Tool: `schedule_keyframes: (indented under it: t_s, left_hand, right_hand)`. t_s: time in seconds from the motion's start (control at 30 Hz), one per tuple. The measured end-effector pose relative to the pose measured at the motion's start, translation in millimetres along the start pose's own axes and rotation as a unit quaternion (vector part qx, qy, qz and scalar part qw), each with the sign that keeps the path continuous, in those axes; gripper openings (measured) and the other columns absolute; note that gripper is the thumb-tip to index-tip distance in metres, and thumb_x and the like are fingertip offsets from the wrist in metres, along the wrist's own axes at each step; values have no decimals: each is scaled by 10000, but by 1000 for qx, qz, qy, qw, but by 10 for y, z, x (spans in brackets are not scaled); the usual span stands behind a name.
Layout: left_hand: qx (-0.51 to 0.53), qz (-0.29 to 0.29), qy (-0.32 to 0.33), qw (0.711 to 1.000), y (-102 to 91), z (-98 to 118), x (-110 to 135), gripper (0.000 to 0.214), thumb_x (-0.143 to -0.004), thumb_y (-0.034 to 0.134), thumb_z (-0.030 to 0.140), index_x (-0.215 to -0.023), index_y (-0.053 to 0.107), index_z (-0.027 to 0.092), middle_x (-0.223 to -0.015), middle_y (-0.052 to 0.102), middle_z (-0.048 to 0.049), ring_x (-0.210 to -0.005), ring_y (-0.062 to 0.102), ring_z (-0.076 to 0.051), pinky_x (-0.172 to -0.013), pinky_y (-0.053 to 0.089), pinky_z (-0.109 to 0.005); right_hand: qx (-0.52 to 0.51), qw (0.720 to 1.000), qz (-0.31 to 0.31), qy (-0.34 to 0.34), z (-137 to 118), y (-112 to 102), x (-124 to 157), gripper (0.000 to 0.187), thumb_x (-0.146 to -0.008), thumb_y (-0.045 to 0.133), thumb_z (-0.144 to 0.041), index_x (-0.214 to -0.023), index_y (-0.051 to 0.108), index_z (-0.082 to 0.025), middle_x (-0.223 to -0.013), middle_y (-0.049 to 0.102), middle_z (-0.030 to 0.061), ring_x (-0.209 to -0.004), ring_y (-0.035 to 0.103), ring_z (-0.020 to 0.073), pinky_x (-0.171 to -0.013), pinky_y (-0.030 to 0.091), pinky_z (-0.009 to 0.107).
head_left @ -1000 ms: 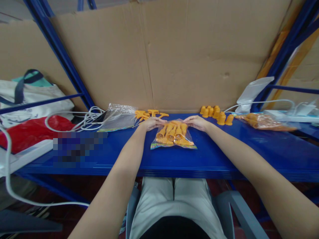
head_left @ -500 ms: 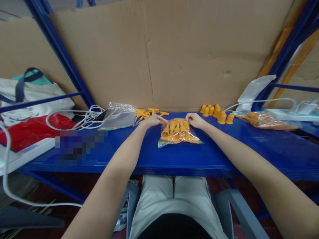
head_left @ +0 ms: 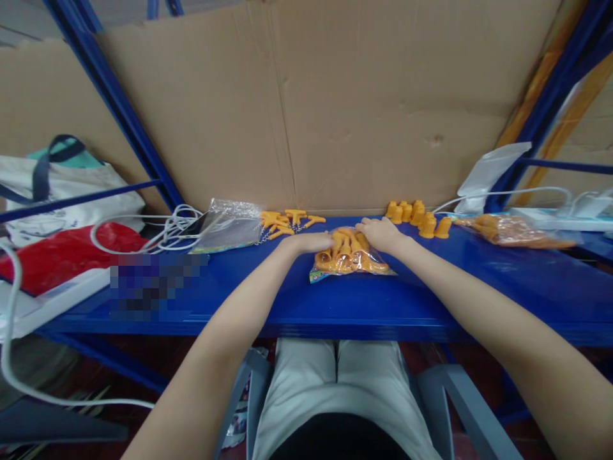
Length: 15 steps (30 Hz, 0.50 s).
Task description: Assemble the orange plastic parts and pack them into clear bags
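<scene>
Across the frame's middle, the blue counter (head_left: 287,310) bears a clear bag of orange pieces (head_left: 352,254) just right of centre, between the left grip (head_left: 313,242) and the right grip (head_left: 380,234). Each touches its upper edge; whether either is clamped on it, I cannot tell.

I seem to be in a workshop: I sit at a blue metal table (head_left: 407,300) between blue uprights (head_left: 123,115), with cardboard (head_left: 383,115) walling the back, orange T-shaped pieces (head_left: 295,213) and orange cups (head_left: 427,225) grouped on it, and a clear bag of orange parts (head_left: 355,254) before me.
</scene>
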<state>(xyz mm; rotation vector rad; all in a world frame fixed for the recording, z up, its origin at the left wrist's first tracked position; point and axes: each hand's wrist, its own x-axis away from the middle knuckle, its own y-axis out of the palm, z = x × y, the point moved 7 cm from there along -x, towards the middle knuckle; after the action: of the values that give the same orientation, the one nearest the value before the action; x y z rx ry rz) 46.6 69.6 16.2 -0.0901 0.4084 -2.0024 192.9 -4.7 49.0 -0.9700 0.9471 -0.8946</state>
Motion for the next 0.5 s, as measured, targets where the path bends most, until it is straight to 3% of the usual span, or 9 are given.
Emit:
schedule_keyframes:
  t_s: [0.1, 0.2, 0.33, 0.43, 0.5]
  left_hand:
    - [-108, -52, -9, 993, 130, 11, 49, 307, -738, 664, 237, -1040, 694, 191, -1180, 705, -76, -1294, 509, -224, -1003, 401, -216]
    - [-234, -58, -19, 970, 167, 84, 136, 570, -755, 692, 422, -1248, 603, 151, -1419, 534, -134, -1391, 399, -257, -1057, 363, -244]
    - [-379, -112, -16, 918, 296, 191, 252, 782, -874, 494, 572, -1501, 307, 143, -1565, 280, -126, -1445, 292, -242, -1138, 277, -305]
    - [-468, -104, -23, 877, 323, 225, 272, 730, -945, 334, 571, -1541, 201, 171, -1559, 296, -107, -1426, 333, -238, -1134, 296, -343]
    - [-504, -64, -6, 861, 305, 264, 247, 651, -969, 313, 517, -1518, 286, 167, -1516, 394, -107, -1383, 409, -243, -1111, 335, -343]
  right_hand:
    - [8, 1000, 6, -3, -10, -76, 19, 365, -916, 348, -57, -1035, 690, -108, -1086, 664, 199, -1087, 597, 292, -871, 363, 393]
    - [15, 999, 20, -33, -70, -95, -2, 340, -904, 362, -39, -1001, 685, -78, -1087, 667, 204, -1066, 609, 277, -868, 383, 362]
    - [-30, 996, 46, -75, -132, -10, -58, 332, -899, 377, -38, -1120, 623, -64, -1109, 675, 188, -1002, 648, 245, -807, 446, 313]
    - [-90, 990, 78, -80, -92, 51, -92, 343, -905, 371, -61, -1158, 600, -89, -1111, 693, 165, -1005, 661, 241, -815, 484, 322]
    - [-137, 983, 90, -77, -42, 94, -117, 364, -911, 359, -82, -1192, 590, -103, -1138, 695, 158, -1013, 671, 240, -835, 506, 339]
